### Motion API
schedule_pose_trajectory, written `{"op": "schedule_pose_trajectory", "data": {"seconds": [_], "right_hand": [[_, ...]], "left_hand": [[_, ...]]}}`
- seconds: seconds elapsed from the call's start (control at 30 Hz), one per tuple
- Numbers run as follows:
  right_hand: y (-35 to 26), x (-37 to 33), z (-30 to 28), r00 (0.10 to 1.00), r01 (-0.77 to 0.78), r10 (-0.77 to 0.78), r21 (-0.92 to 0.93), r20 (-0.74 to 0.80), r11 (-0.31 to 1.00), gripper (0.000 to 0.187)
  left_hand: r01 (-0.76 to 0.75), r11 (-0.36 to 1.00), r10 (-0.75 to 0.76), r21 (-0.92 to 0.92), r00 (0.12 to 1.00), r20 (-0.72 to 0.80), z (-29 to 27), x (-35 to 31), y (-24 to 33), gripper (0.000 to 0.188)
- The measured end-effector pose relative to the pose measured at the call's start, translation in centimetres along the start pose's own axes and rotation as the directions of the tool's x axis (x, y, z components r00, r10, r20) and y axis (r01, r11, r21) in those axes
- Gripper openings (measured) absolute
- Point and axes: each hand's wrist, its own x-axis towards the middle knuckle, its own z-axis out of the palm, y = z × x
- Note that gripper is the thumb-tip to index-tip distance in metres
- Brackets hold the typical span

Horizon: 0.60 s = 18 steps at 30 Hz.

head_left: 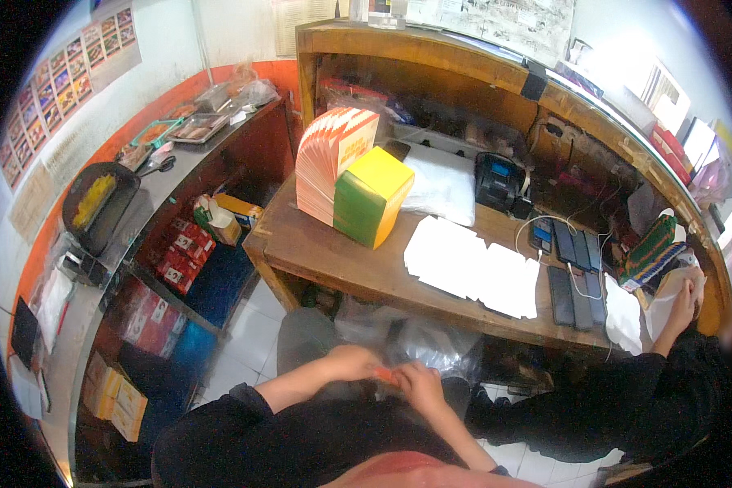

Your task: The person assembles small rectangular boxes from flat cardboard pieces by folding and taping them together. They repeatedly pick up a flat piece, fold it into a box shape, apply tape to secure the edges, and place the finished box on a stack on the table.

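Note:
Over my lap, my left hand (352,363) and my right hand (420,384) meet with fingers closed. Between them shows a small orange-red piece (385,374), too small and blurred to name. Both hands grip it, one from each side. Just beyond my fingers lies a clear plastic bag (451,346), partly hidden by my hands and the desk edge. On the wooden desk (333,259) ahead stand a fanned stack of orange-and-white folded cartons (321,167) and a green-and-yellow block of folded cartons (372,199).
White paper sheets (476,268) lie along the desk's front. Several phones (573,289) with white cables sit right of them, before a black card terminal (500,180). At the far right, another person's hand (689,293) holds paper. A shelved counter (114,264) runs along my left.

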Motion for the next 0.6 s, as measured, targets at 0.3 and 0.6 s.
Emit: {"op": "schedule_pose_trajectory", "data": {"seconds": [0.3,0.6], "right_hand": [[0.7,0.8,-1.4,0.937,0.346,-0.343,-0.051,0.06,0.937,0.018],[-0.2,1.7,-2.2,0.884,0.426,-0.397,-0.073,0.247,0.902,0.011]], "left_hand": [[0.155,0.988,-0.155,-0.005,0.988,0.024,-1.7,1.2,2.3,0.026],[-0.179,0.983,0.159,0.043,0.942,0.296,-1.5,1.8,2.7,0.032]]}}
